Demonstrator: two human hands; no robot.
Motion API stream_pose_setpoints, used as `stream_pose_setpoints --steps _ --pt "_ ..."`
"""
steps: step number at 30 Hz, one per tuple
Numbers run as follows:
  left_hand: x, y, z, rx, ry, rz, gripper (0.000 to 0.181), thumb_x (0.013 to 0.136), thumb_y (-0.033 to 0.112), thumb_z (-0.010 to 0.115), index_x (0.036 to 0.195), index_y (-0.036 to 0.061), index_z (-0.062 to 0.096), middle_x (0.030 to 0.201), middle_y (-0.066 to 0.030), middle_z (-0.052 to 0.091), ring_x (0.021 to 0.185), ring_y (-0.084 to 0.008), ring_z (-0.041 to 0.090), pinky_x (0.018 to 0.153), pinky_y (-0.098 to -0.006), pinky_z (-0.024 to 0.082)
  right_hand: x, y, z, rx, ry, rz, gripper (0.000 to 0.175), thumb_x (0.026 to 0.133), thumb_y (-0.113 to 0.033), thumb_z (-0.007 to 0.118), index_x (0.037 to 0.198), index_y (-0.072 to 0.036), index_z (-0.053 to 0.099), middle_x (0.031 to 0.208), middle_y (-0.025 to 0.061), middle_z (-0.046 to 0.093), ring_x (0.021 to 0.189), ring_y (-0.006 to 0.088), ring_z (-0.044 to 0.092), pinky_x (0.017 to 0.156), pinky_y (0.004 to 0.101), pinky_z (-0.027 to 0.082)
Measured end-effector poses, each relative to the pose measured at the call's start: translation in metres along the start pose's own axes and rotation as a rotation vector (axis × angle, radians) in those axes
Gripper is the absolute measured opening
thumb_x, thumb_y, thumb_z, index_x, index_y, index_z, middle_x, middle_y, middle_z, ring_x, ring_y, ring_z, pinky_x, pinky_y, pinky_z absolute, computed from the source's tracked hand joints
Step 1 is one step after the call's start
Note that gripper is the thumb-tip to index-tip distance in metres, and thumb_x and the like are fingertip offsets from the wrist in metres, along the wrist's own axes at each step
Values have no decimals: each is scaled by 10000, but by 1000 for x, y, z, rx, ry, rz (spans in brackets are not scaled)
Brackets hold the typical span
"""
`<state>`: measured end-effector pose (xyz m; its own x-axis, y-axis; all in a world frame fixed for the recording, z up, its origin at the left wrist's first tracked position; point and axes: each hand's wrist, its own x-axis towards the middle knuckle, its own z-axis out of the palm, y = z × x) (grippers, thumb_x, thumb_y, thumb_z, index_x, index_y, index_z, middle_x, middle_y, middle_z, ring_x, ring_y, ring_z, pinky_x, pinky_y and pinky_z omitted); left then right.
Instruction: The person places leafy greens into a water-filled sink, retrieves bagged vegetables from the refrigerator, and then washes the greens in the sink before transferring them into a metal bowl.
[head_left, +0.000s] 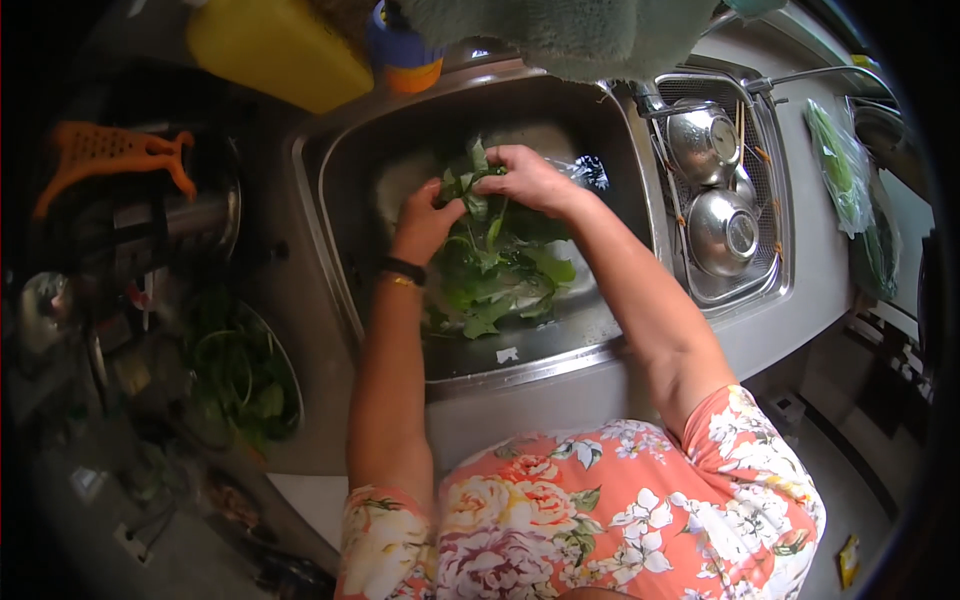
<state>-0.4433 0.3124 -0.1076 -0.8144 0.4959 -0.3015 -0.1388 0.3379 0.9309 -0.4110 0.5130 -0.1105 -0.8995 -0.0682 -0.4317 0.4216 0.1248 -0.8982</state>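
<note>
Both hands are over a stainless steel sink basin (600, 356) that holds water and leafy greens (487, 281). Between my left hand (429, 221) and my right hand (529, 180) is a bunch of green leaves (472, 184), raised above the rest. My right thumb and fingers pinch its upper part. The thumb and index finger of my left hand touch or nearly touch its left side; whether they grip a leaf I cannot tell. More leaves float below the hands, towards the near side of the basin. A small white scrap (507, 355) lies near the basin's front wall.
Right of the basin, a wire basket (679, 217) holds upturned steel bowls (724, 231) under a faucet (817, 73). Bagged green vegetables (836, 165) lie farther right. A bowl of leafy greens (247, 375) and an orange grater-peeler (120, 150) are at left. A grey-green towel (570, 34) hangs behind.
</note>
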Motion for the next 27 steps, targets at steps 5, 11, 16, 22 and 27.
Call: stream_pose_setpoints --steps 5,11,16,22,27 --pt "-52 50 -18 35 -220 57 247 881 176 668 1070 17 657 852 -9 679 760 -62 572 688 -246 462 -78 -46 -17 127 -136 26 190 895 -111 632 1062 -21 647 902 4 659 821 76 588 743 249 484" --pt "-72 13 -24 549 6 241 355 898 157 553 1249 146 599 1389 -123 496 1200 -400 477 999 -447 419 -111 -15 -23 -192 -68 -65 287 903 -233 643 1133 -61 640 1110 130 595 1025 219 573 864 348 475" --pt "-73 -30 -7 565 -91 -400 747 880 477 582 1488 145 304 1546 -236 194 1324 -453 333 1097 -483 300 -116 30 4 -749 110 211 830 773 -564 715 1382 -85 415 1380 307 338 1200 504 460 1024 469 416" --pt "-94 -5 35 -307 -255 -717 1075 803 604 667 1540 78 86 1596 -181 82 1474 -279 40 1158 -410 112 -114 23 36 51 31 565 882 810 -593 667 1430 -54 347 1374 220 455 1258 306 487 996 416 434" --pt "-101 48 53 -604 -269 -548 949 814 468 739 1522 120 211 1567 -111 202 1457 -183 88 1136 -368 138 -119 9 44 580 -78 427 805 858 -652 560 1397 -75 400 1354 149 484 1228 276 477 996 482 411"
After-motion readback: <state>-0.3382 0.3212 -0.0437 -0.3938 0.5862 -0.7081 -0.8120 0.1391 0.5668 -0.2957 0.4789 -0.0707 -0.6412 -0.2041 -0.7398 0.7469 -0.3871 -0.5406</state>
